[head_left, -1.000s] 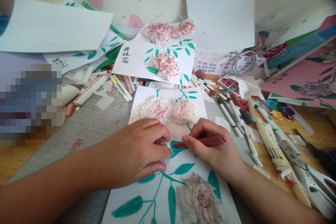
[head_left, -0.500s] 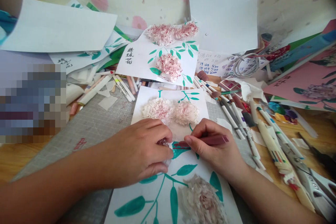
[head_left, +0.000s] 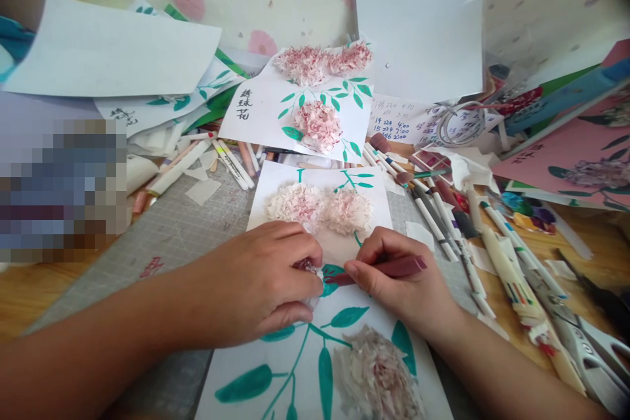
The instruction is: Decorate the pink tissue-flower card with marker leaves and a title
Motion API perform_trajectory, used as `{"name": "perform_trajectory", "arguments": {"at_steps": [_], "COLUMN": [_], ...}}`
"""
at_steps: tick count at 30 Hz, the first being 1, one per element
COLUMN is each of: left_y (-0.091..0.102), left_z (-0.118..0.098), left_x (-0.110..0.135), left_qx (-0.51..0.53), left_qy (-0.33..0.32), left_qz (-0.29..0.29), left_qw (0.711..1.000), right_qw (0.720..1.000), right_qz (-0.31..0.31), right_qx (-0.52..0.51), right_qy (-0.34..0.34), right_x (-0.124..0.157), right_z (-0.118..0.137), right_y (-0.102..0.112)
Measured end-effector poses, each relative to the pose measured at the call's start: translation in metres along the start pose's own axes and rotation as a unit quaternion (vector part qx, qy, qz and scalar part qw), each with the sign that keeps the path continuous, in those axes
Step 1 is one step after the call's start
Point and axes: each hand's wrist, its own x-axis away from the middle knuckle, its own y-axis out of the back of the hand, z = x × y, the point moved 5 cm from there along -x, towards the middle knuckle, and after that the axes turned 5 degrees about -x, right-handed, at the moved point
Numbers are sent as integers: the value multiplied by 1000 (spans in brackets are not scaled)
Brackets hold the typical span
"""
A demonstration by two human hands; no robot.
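Note:
My left hand (head_left: pixel 256 285) rests on a white sheet (head_left: pixel 344 256) painted with green leaves, its fingers pinched on a small pink paper tuft (head_left: pixel 306 266). My right hand (head_left: pixel 394 275) grips a dark red pen-like tool (head_left: pixel 388 269), whose tip touches the sheet right beside that tuft. Two pale pink paper flowers (head_left: pixel 319 205) are stuck on the sheet just beyond my fingers. A larger pale flower (head_left: pixel 377 374) lies on the sheet near the bottom edge.
A second flower sheet (head_left: pixel 305 105) lies further back. Several markers and pens (head_left: pixel 443 210) spread to the right, with scissors (head_left: pixel 590 348) at the far right. Loose papers (head_left: pixel 108 52) pile up at left. A grey cutting mat (head_left: pixel 172 236) lies under the sheet.
The right hand and its tool have shifted slightly left toward the tuft. The left hand stays put.

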Motion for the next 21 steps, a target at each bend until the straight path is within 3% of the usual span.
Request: {"name": "perform_trajectory", "arguments": {"at_steps": [10,16,21], "left_y": [-1,0,-1], "left_z": [1,0,1], "left_x": [0,2,2], "left_qx": [3,0,2], "left_qy": [3,2,-1], "left_qz": [1,-3,-6], "left_qw": [1000,1000,1000], "right_qw": [999,995,997], "right_qz": [-41,-39,-47], "right_qx": [15,-65,-44], "right_qy": [0,-71,-51], "right_x": [-2,0,-1], "right_z": [-4,-18,-16], "right_y": [7,9,10]}}
